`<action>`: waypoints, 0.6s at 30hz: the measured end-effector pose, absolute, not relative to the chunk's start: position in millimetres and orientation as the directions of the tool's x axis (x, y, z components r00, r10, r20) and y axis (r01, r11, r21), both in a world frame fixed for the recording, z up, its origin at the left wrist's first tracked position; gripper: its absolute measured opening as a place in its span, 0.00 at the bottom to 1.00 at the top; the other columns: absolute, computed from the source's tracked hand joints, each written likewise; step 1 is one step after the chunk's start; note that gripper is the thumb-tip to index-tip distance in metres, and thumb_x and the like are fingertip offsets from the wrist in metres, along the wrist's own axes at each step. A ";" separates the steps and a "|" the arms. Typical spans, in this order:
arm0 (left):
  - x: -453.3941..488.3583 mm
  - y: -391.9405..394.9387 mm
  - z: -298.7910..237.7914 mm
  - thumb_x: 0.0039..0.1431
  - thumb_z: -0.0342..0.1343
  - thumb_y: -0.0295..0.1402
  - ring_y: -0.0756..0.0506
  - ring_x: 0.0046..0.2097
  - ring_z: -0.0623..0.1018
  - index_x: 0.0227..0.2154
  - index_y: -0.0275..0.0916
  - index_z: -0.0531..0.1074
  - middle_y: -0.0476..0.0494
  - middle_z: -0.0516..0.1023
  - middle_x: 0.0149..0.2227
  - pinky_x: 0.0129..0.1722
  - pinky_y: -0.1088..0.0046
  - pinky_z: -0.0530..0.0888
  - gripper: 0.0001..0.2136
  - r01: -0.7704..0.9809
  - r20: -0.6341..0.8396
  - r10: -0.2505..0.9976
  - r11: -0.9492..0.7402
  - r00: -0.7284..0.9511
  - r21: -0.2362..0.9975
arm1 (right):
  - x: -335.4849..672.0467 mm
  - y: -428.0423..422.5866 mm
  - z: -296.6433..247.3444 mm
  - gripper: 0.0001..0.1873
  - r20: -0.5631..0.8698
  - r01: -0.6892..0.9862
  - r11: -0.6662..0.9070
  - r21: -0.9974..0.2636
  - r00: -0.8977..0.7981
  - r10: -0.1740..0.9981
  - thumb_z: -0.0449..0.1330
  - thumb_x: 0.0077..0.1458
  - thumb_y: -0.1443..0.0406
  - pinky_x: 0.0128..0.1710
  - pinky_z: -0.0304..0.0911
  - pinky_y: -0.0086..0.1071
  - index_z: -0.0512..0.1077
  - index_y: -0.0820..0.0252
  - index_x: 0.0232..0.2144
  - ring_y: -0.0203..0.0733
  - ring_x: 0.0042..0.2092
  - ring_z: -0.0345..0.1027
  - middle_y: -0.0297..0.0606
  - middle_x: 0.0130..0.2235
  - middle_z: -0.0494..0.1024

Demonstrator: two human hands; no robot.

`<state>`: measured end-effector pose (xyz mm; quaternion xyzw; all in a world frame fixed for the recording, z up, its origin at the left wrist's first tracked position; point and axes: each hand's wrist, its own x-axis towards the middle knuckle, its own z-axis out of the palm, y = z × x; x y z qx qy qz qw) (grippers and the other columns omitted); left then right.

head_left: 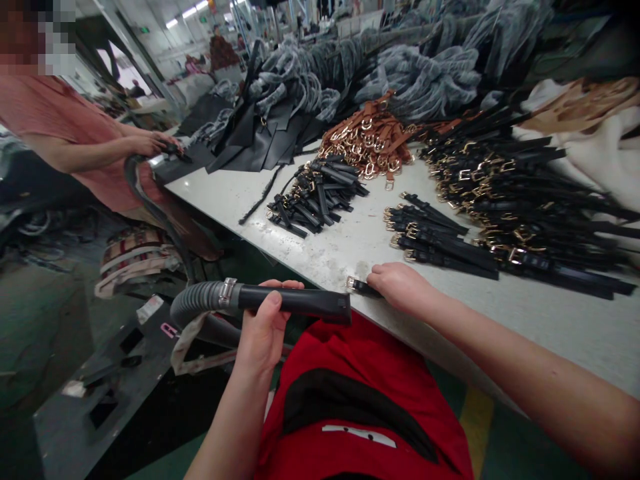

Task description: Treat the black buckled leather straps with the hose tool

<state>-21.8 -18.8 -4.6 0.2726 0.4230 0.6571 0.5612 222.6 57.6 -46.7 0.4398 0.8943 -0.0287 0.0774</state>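
Note:
My left hand [267, 320] is wrapped round a black hose nozzle [305, 302], which a metal clamp joins to a ribbed grey hose [197, 301]. The nozzle's flat end points right, close to the table edge. Over that edge, my right hand [397, 285] grips a short black buckle strap [363, 287]; its gold buckle sticks out to the left, near the nozzle's mouth. The rest of this strap is hidden under my fingers. Beyond my right hand lies a small row of black buckle straps [440, 240] with their buckles to the left.
The white table [350, 240] carries a brown strap pile [370, 140], a smaller black strap pile [320, 193] and a large black one [520, 200]. Grey wrapped coils [420, 73] lie behind. A person in a pink shirt [85, 127] stands at left, holding another hose.

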 end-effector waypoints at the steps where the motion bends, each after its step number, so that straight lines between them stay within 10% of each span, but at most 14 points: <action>1: -22.2 -19.1 -4.8 0.43 0.67 0.35 0.43 0.40 0.80 0.32 0.41 0.76 0.46 0.82 0.32 0.43 0.64 0.76 0.11 -0.510 -0.118 0.968 -0.011 -0.220 0.860 | 222.9 57.6 -47.3 0.12 -0.155 0.774 0.633 0.035 -0.621 0.768 0.51 0.57 0.71 0.31 0.50 0.33 0.74 0.61 0.33 0.41 0.35 0.67 0.42 0.33 0.76; 18: -22.8 -22.2 -4.9 0.43 0.67 0.36 0.43 0.40 0.80 0.32 0.41 0.75 0.46 0.82 0.33 0.44 0.63 0.75 0.12 -0.511 -0.133 0.967 0.002 -0.219 0.860 | 235.5 46.7 -72.3 0.13 -0.005 0.848 0.516 -0.121 -0.520 0.854 0.48 0.62 0.66 0.35 0.52 0.31 0.73 0.60 0.38 0.41 0.37 0.67 0.42 0.36 0.76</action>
